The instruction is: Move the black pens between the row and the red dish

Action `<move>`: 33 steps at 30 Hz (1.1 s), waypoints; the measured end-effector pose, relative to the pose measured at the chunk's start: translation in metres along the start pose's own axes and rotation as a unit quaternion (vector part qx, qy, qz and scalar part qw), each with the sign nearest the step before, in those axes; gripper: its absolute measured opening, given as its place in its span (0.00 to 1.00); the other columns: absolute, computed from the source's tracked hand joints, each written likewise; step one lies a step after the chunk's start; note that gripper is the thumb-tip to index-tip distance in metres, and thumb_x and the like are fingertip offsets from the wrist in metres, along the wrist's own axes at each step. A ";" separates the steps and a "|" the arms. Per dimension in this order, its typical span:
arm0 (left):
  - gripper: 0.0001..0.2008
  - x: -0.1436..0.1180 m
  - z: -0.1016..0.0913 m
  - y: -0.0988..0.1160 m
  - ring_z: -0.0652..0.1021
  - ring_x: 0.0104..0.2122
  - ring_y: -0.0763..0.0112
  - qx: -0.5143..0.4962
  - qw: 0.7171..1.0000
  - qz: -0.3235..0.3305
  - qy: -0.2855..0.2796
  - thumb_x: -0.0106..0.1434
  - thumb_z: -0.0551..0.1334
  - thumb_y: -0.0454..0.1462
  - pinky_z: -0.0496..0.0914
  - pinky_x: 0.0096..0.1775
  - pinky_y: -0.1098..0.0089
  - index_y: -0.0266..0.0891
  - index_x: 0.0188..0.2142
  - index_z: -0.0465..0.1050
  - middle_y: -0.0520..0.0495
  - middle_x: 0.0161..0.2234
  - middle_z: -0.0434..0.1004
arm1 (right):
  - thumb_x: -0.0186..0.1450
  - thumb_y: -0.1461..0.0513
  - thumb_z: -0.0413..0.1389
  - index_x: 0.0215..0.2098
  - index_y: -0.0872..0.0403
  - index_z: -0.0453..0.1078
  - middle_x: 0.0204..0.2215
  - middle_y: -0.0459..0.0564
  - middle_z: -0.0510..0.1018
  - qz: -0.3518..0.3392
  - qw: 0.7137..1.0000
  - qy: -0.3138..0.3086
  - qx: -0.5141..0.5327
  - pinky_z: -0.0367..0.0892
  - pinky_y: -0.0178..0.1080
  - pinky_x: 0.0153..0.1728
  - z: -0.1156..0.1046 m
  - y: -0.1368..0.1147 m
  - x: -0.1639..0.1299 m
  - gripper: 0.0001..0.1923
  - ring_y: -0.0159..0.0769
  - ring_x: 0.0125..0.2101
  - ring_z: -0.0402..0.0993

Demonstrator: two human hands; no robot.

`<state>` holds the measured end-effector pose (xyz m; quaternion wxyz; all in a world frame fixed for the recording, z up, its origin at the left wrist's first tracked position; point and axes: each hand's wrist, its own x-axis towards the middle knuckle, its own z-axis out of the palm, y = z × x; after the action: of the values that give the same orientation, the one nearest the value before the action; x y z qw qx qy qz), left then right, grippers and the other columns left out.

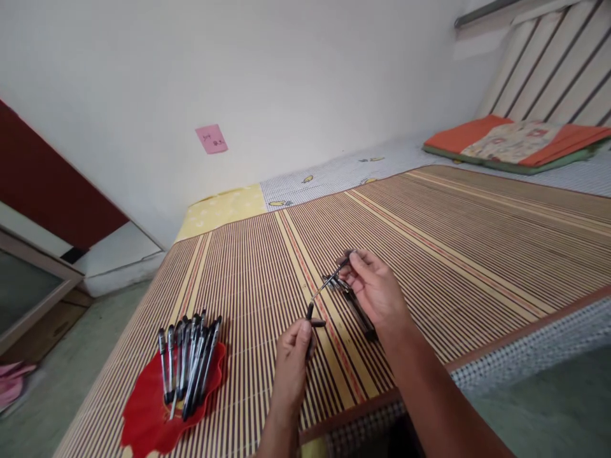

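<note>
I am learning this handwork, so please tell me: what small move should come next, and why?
Probably guide the slim rod in the right hand into line with the black piece in the left hand, because its lower end points toward that piece from very near.

Bunch of pens (pixel 192 362) lay on cloth (pixel 143 407), L of L hand (pixel 293 346). Pen parts (pixel 357 312) lay on mat (pixel 248 286) btwn hands, nearer R hand (pixel 375 286). Mat ran below both hands; sheet (pixel 324 181) lay beyond, up to wall (pixel 334 76). Folded bedding (pixel 515 143) sat on sheet, well R of & beyond R hand. Note (pixel 212 138) was on wall, beyond & L of L hand.
</note>
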<state>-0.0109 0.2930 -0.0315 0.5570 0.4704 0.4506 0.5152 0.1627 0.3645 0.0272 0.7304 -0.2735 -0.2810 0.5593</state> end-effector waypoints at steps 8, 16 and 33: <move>0.22 -0.001 0.002 0.001 0.55 0.23 0.75 -0.006 1.000 0.001 -0.002 0.65 0.62 0.54 0.50 0.26 0.72 0.36 0.32 0.75 0.56 0.21 0.54 | 0.57 0.58 0.68 0.33 0.53 0.73 0.29 0.45 0.80 0.000 0.999 -0.018 -0.032 0.72 0.33 0.31 -0.002 -0.007 0.000 0.11 0.27 0.26 0.74; 0.22 -0.002 0.000 0.001 0.56 0.23 0.75 0.018 1.000 0.011 -0.009 0.66 0.61 0.53 0.51 0.26 0.72 0.37 0.27 0.70 0.55 0.22 0.54 | 0.56 0.57 0.69 0.32 0.53 0.73 0.29 0.45 0.80 0.001 0.999 -0.031 -0.039 0.71 0.32 0.30 0.000 -0.011 -0.001 0.12 0.27 0.25 0.74; 0.18 -0.003 0.005 0.001 0.55 0.18 0.79 -0.051 0.997 -0.048 -0.036 0.65 0.64 0.50 0.49 0.21 0.76 0.36 0.41 0.76 0.58 0.18 0.56 | 0.63 0.56 0.63 0.39 0.51 0.76 0.32 0.48 0.82 0.012 0.974 -0.151 -0.171 0.69 0.34 0.35 -0.012 -0.008 0.001 0.09 0.30 0.30 0.75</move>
<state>-0.0065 0.2898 -0.0299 0.6203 0.4375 0.4252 0.4930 0.1774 0.3627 0.0248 0.6152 -0.3105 -0.4759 0.5464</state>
